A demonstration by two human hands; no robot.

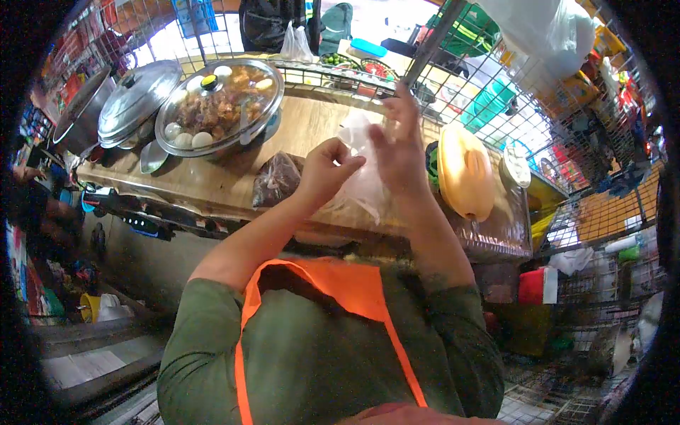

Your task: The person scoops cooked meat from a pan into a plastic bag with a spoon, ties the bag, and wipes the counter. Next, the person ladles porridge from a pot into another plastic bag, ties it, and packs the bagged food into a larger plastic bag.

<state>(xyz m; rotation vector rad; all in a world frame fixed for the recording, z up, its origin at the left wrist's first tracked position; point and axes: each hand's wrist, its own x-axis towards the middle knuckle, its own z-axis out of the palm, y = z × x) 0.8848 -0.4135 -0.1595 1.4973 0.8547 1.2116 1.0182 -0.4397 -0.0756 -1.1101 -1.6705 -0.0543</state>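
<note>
My left hand (329,170) is over the wooden counter, its thumb and fingers pinched at the edge of a thin, pale plastic bag (363,180). My right hand (401,145) is raised on the bag's other side, fingers apart and slightly blurred, holding nothing visible. Beside my left hand, a clear bag of dark brown food (277,180) lies on the counter. Right of my right hand sits a yellow-orange oblong container (465,172). Farther left stands a pan of brown stew and eggs (218,106) under a clear lid.
Two metal pots, one with a domed lid (139,101), stand at the counter's left end. A wire grille (467,81) runs along the back and right. A white round tub (516,167) is near the right end of the wooden counter (205,185).
</note>
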